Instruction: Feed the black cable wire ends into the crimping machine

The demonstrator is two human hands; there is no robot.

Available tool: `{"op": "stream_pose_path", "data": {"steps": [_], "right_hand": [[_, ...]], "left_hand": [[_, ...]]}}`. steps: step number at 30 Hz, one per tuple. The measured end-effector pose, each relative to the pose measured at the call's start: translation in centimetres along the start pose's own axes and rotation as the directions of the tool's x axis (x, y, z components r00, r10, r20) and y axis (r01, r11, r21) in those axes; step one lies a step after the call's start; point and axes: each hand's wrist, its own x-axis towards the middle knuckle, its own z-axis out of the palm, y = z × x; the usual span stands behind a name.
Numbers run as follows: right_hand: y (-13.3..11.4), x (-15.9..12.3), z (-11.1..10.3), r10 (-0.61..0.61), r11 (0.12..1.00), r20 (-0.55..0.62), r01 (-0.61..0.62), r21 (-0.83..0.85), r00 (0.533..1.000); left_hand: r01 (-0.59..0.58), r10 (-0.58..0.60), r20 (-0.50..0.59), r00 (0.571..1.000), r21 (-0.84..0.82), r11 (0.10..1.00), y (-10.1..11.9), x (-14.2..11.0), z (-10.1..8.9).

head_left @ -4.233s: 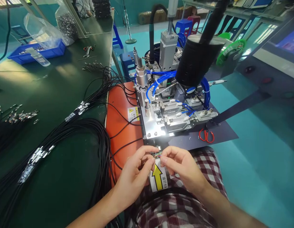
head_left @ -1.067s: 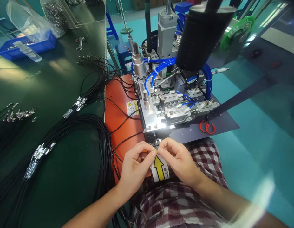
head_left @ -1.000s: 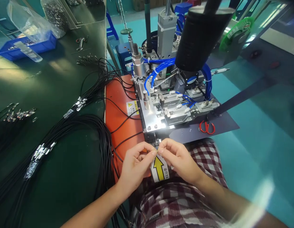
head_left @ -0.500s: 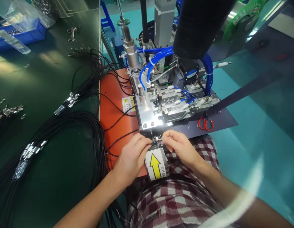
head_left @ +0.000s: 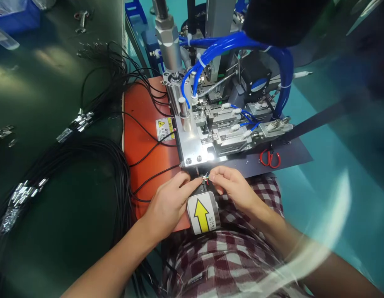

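Just in front of the machine's metal plate, my two hands meet at a small dark fixture (head_left: 203,188). Thin coloured wires (head_left: 206,178), with red, green and white among them, fan out there from a cable end. My right hand (head_left: 230,184) pinches the wire tips between thumb and forefinger. From the other side, my left hand (head_left: 168,200) is closed at the cable, its forefinger stretched along to the base of the wires; its other fingertips are partly hidden. Below the fixture is a white cover with a yellow arrow (head_left: 201,215).
The machine (head_left: 185,142) with blue air hoses (head_left: 285,82) stands ahead on an orange base (head_left: 142,140). Red-handled scissors (head_left: 270,158) lie on the grey plate at right. Bundled black cables (head_left: 95,153), a wrench (head_left: 82,21) and a blue bin (head_left: 18,16) are on the green table.
My left forefinger has straightened and slid forward to the wires. The wires now look more spread. My right hand keeps its pinch, and the view has shifted slightly.
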Motion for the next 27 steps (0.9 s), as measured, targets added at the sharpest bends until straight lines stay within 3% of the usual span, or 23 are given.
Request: {"op": "stream_pose_path", "data": {"steps": [27], "right_hand": [[0.00, -0.24, -0.14, -0.008, 0.993, 0.037, 0.013, -0.119, 0.999]], "left_hand": [[-0.008, 0.008, 0.002, 1.000, 0.055, 0.998, 0.04, -0.30, 0.13]]}}
